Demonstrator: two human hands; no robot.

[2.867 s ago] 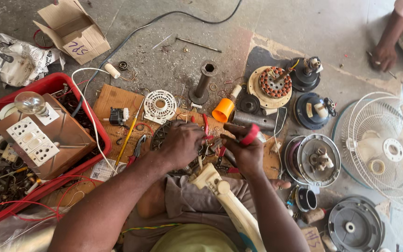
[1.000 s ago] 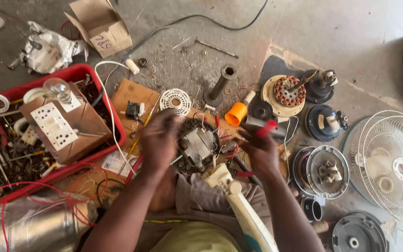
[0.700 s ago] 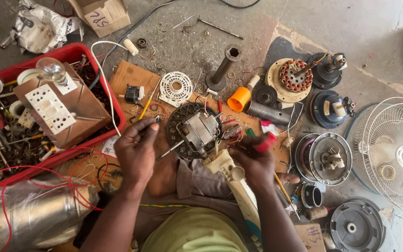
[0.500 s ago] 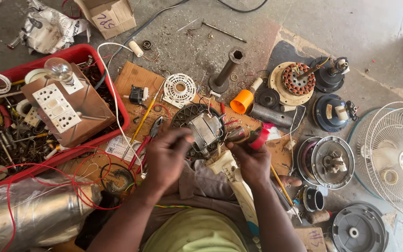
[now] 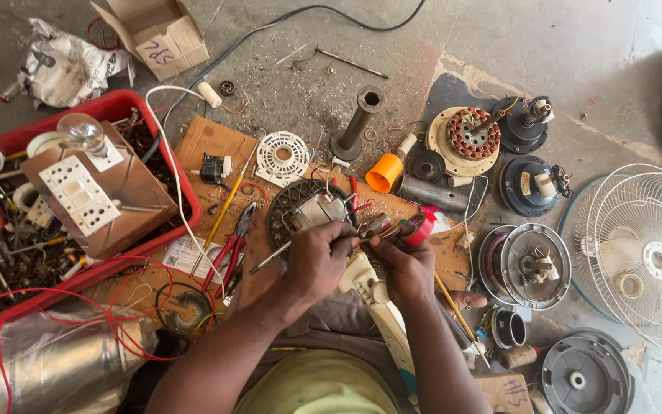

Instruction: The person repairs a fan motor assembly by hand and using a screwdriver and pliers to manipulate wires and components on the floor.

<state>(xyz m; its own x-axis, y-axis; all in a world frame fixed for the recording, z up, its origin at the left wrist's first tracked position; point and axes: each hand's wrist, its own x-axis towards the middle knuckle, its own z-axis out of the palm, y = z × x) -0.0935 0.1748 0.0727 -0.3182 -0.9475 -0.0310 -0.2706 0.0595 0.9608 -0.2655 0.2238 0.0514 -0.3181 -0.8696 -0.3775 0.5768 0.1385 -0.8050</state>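
My left hand (image 5: 317, 259) grips a thin metal screwdriver (image 5: 270, 262), its shaft slanting up towards the fingertips of my right hand (image 5: 408, 264). The right hand holds a red tape roll (image 5: 421, 228) and pinches small wire ends (image 5: 377, 226) where both hands meet. Just beyond them a small fan motor (image 5: 314, 211) with loose wires sits on a dark round plate (image 5: 285, 201). A white plastic fan part (image 5: 381, 314) lies across my lap, partly hidden under my arms.
Red-handled pliers (image 5: 231, 247) and a yellow-handled tool (image 5: 224, 211) lie left of the motor. A red crate (image 5: 128, 103) holds a switch board (image 5: 78, 195), a bulb (image 5: 82, 130) and scrap. An orange cap (image 5: 385, 172), a copper-wound stator (image 5: 473, 134), motor housings and a white fan grille (image 5: 653, 253) lie to the right.
My left hand left the motor, reached out to the left near the pliers, and came back holding the screwdriver. My right hand stayed by the motor with the red roll.
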